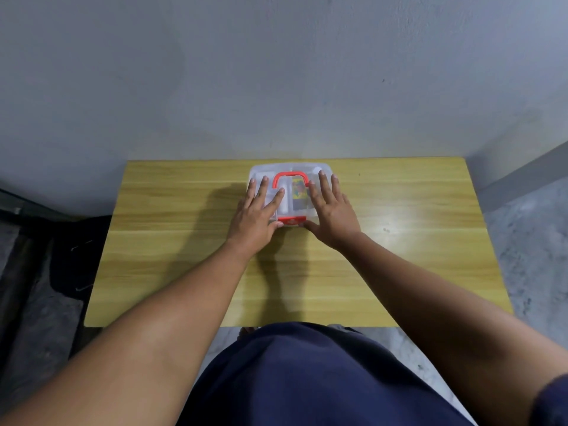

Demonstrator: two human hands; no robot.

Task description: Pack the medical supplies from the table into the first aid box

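Pressed flat, fingers spread, on the closed box (290,170): left hand (256,210) and right hand (330,207), thumbs beside the red latch (292,220), gripping nothing

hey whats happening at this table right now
A person is pressing both hands flat on the lid of a clear first aid box with a red handle. The left hand and right hand sit either side of the handle, thumbs by the red latch. Supplies show inside; none lie on the wooden table.
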